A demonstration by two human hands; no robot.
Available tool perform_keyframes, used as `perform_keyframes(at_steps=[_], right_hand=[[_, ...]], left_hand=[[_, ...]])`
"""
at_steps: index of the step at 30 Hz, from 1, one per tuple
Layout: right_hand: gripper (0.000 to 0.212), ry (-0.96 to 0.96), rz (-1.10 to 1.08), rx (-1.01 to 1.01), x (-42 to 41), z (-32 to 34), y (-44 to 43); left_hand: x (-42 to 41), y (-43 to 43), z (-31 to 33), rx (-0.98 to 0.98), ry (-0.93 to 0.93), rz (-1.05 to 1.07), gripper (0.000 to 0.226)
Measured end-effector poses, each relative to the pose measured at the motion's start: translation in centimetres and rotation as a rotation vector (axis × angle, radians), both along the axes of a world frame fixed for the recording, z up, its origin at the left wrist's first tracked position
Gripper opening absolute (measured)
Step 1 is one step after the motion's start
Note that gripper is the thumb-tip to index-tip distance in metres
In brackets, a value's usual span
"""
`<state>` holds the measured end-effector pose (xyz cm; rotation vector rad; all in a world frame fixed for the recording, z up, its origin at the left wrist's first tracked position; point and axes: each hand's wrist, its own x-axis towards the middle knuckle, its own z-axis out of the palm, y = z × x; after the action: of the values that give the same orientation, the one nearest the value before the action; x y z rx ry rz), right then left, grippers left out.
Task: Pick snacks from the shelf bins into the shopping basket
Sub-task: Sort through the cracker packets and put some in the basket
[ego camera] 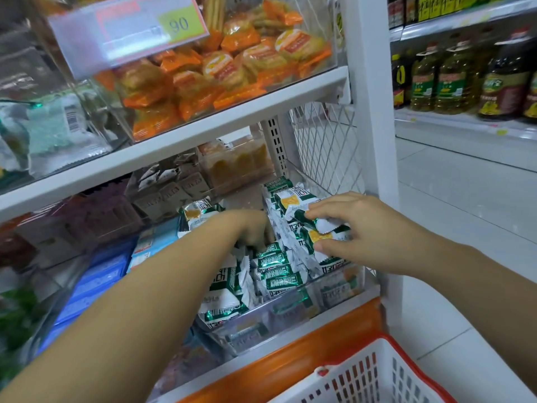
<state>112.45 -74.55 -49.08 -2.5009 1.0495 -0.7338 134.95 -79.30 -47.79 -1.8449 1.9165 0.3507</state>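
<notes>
In the head view, a clear bin [293,311] is seen filled with green-and-white snack packets [276,271]. The right hand [360,228] is held over the bin's right side, and a packet [319,236] is pinched between its thumb and curled fingers. The left hand [255,231] is sunk among the packets at the bin's middle. Its fingers are hidden, so its grip cannot be told. A white, red-rimmed shopping basket [377,373] is seen at lower right, below the bin. Orange packets [232,68] are piled in the bin above.
</notes>
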Motion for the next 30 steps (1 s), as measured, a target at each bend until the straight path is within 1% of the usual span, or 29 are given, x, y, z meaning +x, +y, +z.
perform_keyframes(at_steps=[2, 6, 8, 11, 13, 16, 18, 22, 30], right_hand=[[0.048, 0.003, 0.004, -0.006, 0.0, 0.0, -0.1], [0.049, 0.020, 0.013, -0.015, 0.0, 0.0, -0.3], [0.048, 0.019, 0.017, -0.019, 0.0, 0.0, -0.4], [0.048, 0.012, 0.028, -0.025, -0.1, -0.1, -0.5], [0.048, 0.000, 0.033, -0.022, -0.2, -0.2, -0.5], [0.049, -0.006, 0.039, -0.029, -0.3, -0.3, -0.7], [0.049, -0.016, 0.044, -0.030, -0.3, -0.4, -0.7], [0.048, -0.020, 0.046, -0.029, -0.2, -0.4, -0.8], [0.049, 0.001, 0.036, -0.043, -0.2, -0.3, -0.7]], left_hand=[[-0.1, -0.5, 0.3, 0.032, -0.003, -0.008, 0.040], [-0.4, -1.3, 2.3, -0.068, -0.016, -0.034, 0.041], [-0.3, -1.6, 2.4, -0.082, -0.017, -0.028, 0.044], [0.0, -2.1, 1.3, -0.023, -0.086, -0.022, 0.049], [0.6, -2.5, 0.4, 0.016, -0.106, -0.011, 0.046], [1.3, -2.8, -0.3, -0.032, -0.081, 0.016, 0.043], [1.4, -2.9, -0.6, -0.064, -0.078, 0.021, 0.047], [1.4, -2.8, -1.3, -0.091, -0.139, 0.002, 0.056], [1.3, -2.7, -1.0, -0.116, -0.078, -0.078, 0.024]])
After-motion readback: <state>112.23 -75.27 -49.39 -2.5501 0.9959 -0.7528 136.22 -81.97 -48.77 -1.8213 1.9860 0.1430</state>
